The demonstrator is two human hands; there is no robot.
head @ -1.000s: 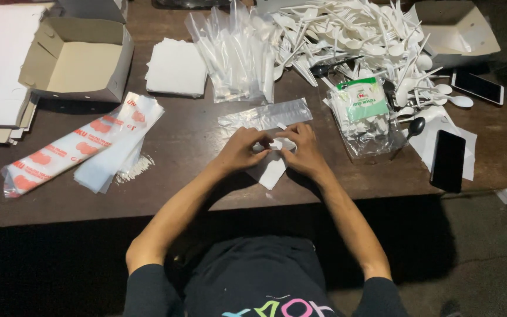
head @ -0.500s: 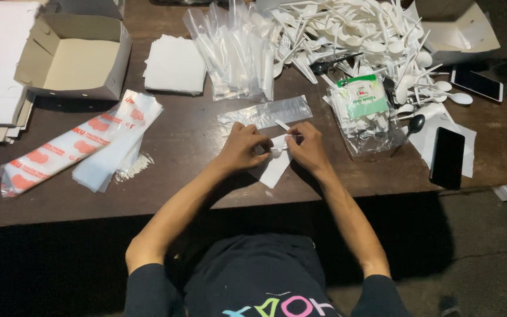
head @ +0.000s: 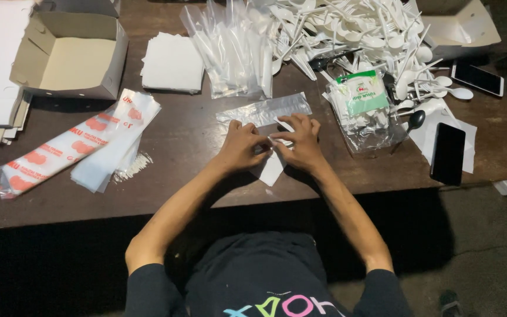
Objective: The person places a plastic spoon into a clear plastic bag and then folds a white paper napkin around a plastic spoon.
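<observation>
In the head view, the left hand [head: 243, 144] and right hand [head: 300, 142] meet over a white napkin [head: 271, 167] on the counter [head: 189, 135], both pinching its upper end. The napkin's lower part pokes out below the hands. A clear sleeve [head: 265, 110] lies just beyond the fingers.

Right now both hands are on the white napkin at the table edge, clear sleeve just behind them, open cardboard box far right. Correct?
Not quite. The head view shows the open cardboard box at far left, not right. The rest holds: left hand and right hand work the white napkin, clear sleeve just behind.
</observation>
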